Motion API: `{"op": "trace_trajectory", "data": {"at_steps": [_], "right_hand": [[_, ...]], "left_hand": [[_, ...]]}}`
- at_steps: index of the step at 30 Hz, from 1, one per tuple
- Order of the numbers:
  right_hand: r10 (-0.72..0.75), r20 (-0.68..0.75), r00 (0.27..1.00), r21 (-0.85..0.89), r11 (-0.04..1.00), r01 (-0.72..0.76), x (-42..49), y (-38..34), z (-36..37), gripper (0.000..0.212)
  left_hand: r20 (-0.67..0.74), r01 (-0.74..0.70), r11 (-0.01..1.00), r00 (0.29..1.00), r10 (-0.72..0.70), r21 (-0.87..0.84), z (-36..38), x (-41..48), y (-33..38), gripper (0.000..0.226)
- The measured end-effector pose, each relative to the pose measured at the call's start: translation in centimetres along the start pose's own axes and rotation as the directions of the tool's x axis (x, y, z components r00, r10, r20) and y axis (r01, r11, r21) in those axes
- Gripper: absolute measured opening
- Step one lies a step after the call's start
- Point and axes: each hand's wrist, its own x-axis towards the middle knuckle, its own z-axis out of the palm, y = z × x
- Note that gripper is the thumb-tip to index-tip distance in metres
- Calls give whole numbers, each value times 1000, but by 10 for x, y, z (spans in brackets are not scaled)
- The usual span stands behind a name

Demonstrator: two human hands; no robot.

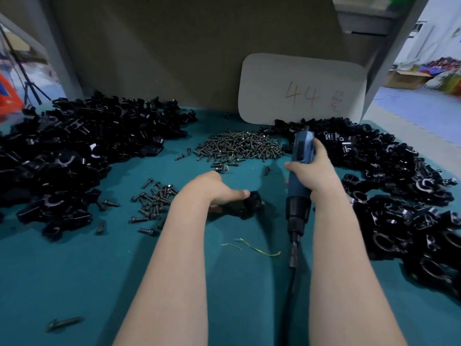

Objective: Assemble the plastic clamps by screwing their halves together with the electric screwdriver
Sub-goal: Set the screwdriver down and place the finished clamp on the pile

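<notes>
Right hand (314,168) wraps its fingers round the blue electric screwdriver (300,171), just right of the screw heap (239,146). The tool's long axis runs away from the person, cable end nearest. Left hand (219,191) grips a black clamp (249,203) on the near side of the heap.

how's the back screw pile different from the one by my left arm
The back pile is bigger and densely heaped; the near pile is smaller, its screws spread loose. The back pile lies nearer the white card than the near pile. Both are dark screws on the teal table.
</notes>
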Motion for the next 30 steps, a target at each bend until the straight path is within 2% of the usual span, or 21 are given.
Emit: {"op": "trace_trajectory", "data": {"at_steps": [2,5,8,12,14,17,19,21,22,24,27,30], "right_hand": [[-3,-17,1000,-139,990,0,4,7,4,86],[26,-49,998,-317,948,-40,7,15,10,84],[67,-54,996,-442,893,-84,6,19,18,81],[125,-66,990,-535,833,-141,4,17,25,77],[121,-66,990,-562,815,-137,1,11,24,69],[-16,-57,998,-511,859,-15,-4,-7,16,51],[-74,66,995,-341,936,92,-15,-21,7,36],[-59,226,972,-205,973,107,-28,-31,-1,21],[-65,256,964,-191,975,116,-33,-32,-7,18],[-110,193,975,-179,973,145,-38,-30,-24,17],[-134,-27,991,-123,984,129,-43,-17,-59,28],[-92,-275,957,-171,984,46,-49,1,-92,39]], "left_hand": [[81,-13,989,996,25,-145,0,-2,1,46],[106,-103,972,986,128,-212,4,-3,3,18],[-25,-217,952,976,217,-214,3,-3,2,14],[-205,-288,935,947,246,-207,0,-2,2,10],[-289,-328,921,921,262,-212,2,-2,6,12],[-460,-407,883,846,268,-233,8,-5,22,15],[-567,-459,853,783,257,-248,15,-8,36,23],[-627,-515,813,736,255,-273,24,-11,53,27],[-642,-539,792,722,259,-286,29,-13,62,25],[-641,-586,742,714,281,-327,38,-16,82,21],[-591,-643,658,724,356,-392,58,-23,117,21],[-404,-633,703,765,502,-325,89,-29,146,23]]}}
